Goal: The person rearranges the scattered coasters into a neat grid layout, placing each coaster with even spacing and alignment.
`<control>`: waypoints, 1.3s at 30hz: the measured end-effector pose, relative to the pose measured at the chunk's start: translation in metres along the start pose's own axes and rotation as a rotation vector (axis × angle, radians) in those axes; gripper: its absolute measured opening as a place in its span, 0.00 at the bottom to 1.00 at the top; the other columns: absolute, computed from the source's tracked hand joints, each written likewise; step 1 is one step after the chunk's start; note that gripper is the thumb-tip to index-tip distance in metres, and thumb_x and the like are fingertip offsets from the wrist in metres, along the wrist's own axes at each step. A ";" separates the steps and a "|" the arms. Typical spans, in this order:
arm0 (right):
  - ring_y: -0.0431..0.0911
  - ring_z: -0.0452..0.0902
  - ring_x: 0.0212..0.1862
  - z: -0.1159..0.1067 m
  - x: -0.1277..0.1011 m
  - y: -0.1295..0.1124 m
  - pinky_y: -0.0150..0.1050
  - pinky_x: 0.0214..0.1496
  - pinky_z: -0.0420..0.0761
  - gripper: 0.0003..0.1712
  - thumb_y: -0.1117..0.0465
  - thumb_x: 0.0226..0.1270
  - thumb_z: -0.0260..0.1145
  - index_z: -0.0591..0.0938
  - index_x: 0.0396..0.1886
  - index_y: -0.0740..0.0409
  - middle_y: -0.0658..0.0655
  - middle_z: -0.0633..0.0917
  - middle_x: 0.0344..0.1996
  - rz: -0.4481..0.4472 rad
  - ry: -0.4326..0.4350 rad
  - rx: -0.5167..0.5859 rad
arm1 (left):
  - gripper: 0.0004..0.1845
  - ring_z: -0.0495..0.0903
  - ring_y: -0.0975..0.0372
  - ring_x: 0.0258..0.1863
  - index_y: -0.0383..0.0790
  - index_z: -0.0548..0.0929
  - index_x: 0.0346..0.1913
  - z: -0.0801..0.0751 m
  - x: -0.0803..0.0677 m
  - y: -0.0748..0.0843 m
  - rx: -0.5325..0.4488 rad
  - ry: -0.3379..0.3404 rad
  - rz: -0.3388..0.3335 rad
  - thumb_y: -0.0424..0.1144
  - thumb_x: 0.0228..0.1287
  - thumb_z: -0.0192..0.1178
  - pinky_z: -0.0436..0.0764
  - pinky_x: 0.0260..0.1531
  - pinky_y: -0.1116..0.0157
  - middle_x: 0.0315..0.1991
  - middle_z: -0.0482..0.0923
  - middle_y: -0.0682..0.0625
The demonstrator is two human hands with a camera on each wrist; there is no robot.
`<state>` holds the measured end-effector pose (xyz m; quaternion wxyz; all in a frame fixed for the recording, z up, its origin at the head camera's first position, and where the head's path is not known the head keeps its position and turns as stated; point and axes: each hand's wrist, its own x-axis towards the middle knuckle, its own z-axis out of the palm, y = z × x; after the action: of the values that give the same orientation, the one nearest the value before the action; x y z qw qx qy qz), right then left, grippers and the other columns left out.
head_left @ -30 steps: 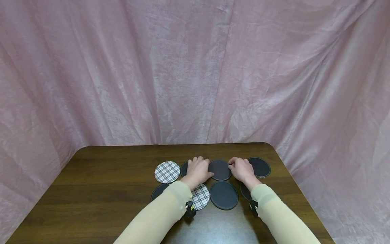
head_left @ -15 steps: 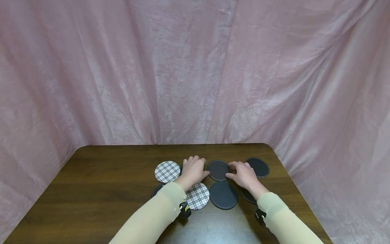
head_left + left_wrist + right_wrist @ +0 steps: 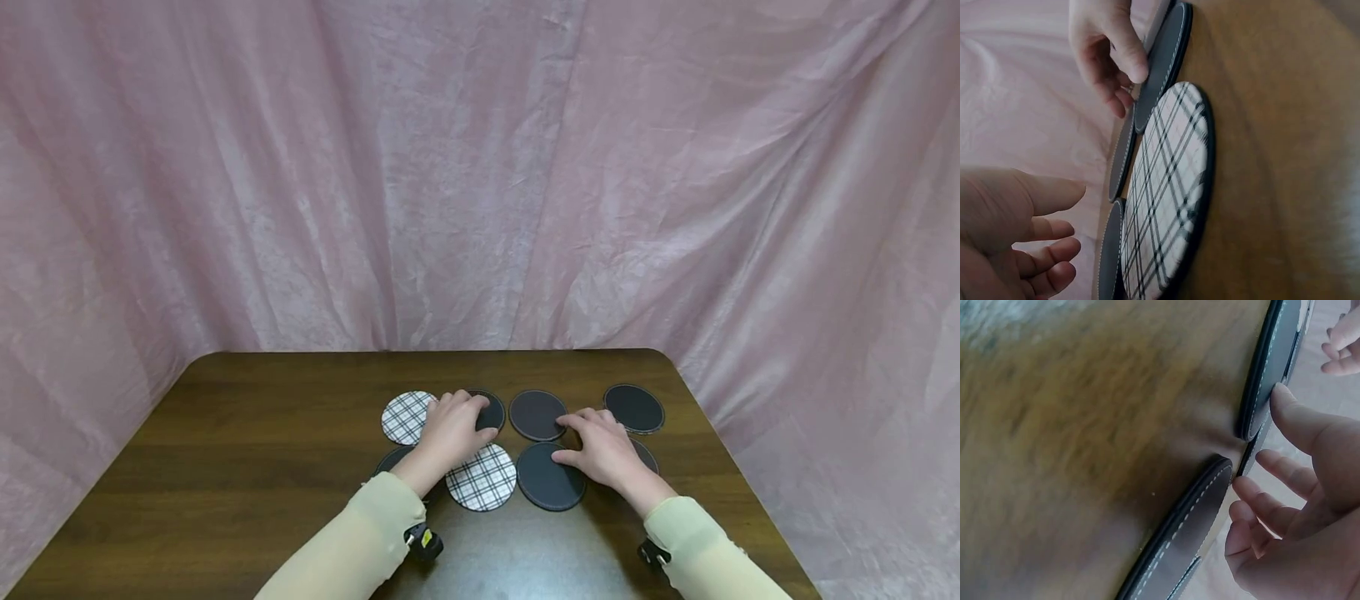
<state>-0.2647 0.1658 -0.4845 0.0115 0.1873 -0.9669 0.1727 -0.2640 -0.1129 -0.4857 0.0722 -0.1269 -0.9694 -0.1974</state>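
Observation:
Several round stitched coasters lie in two rows on the table. My left hand, fingers loosely spread, is over the back row, partly covering a plaid coaster and the black coaster beside it. A second plaid coaster lies below that hand in the left wrist view. My right hand is spread at the right of the middle pair. Its thumb overlaps the front black coaster, and its forefinger reaches the edge of the back dark coaster. Neither hand grips anything.
At the back right lies another black coaster, a gap away from its row. One more dark coaster is partly hidden under my right hand, and another under my left forearm. Pink curtain hangs behind the wooden table.
My left hand has drawn left and nearer to me, uncovering more of the back black coaster. My right hand has come nearer to me, its fingers spreading. The coasters stay nearly in place.

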 end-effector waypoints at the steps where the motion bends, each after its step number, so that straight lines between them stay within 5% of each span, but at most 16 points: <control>1: 0.66 0.75 0.65 0.000 0.000 0.000 0.71 0.66 0.73 0.33 0.48 0.67 0.84 0.87 0.68 0.55 0.64 0.84 0.64 -0.002 0.000 -0.003 | 0.27 0.80 0.45 0.59 0.43 0.88 0.67 -0.001 -0.004 0.000 -0.009 0.005 0.006 0.52 0.71 0.77 0.75 0.54 0.44 0.59 0.85 0.42; 17: 0.67 0.75 0.65 0.001 0.000 0.002 0.71 0.66 0.73 0.30 0.50 0.68 0.83 0.88 0.66 0.54 0.64 0.84 0.62 -0.034 0.010 -0.001 | 0.24 0.82 0.48 0.54 0.40 0.89 0.62 0.003 -0.043 -0.004 -0.109 0.084 -0.017 0.46 0.69 0.79 0.74 0.48 0.48 0.53 0.86 0.44; 39: 0.66 0.75 0.65 0.005 -0.002 0.008 0.70 0.71 0.70 0.28 0.49 0.69 0.82 0.89 0.65 0.52 0.63 0.84 0.61 -0.029 0.041 0.013 | 0.23 0.81 0.50 0.50 0.39 0.89 0.61 0.003 -0.051 0.006 -0.136 0.093 0.010 0.45 0.67 0.80 0.73 0.46 0.50 0.49 0.86 0.45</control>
<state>-0.2651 0.1713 -0.4922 0.0327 0.1977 -0.9625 0.1829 -0.2140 -0.1168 -0.4961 0.1095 -0.1272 -0.9486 -0.2683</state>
